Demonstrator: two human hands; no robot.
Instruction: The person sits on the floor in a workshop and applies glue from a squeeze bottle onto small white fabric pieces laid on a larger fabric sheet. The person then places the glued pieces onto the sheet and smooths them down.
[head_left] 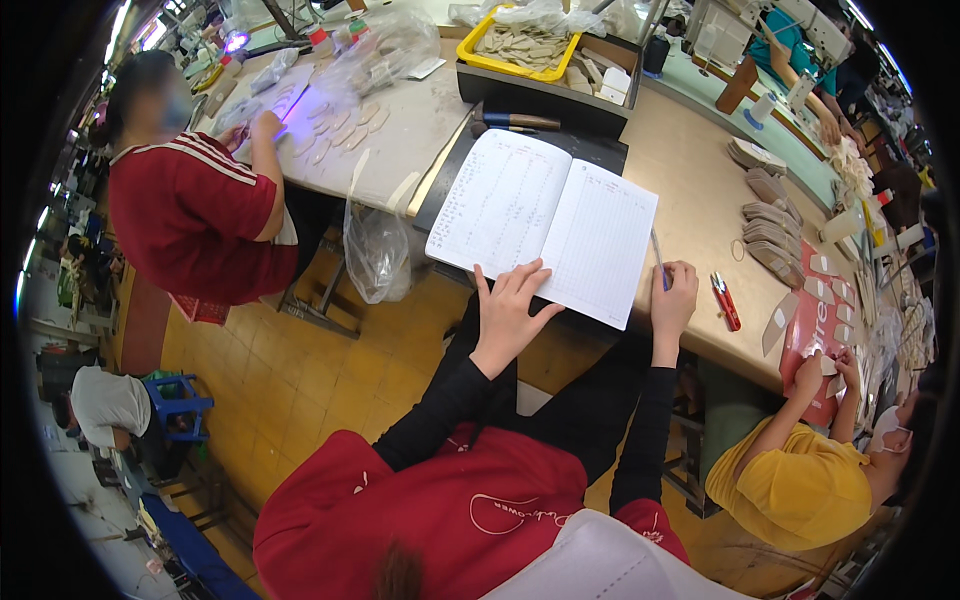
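An open notebook (590, 235) with handwritten, ruled pages lies at the table's near edge, partly on a dark board. My left hand (508, 312) rests on the lower edge of its left page, fingers stretched and spread. Just beyond the right page, my right hand (674, 300) is closed around a pen (658, 252) that points away from me. A pair of red-handled thread snips (725, 303) lies on the table to the right of that hand. Behind the notebook is a hammer (520, 121) with a wooden handle.
A black box (530, 98) holds a yellow tray (470, 48) of beige pieces. At left, a person in red (200, 210) handles pieces; at right, one in yellow (800, 480) works beside stacked pieces (772, 235). A clear plastic bag (378, 255) hangs off the table edge.
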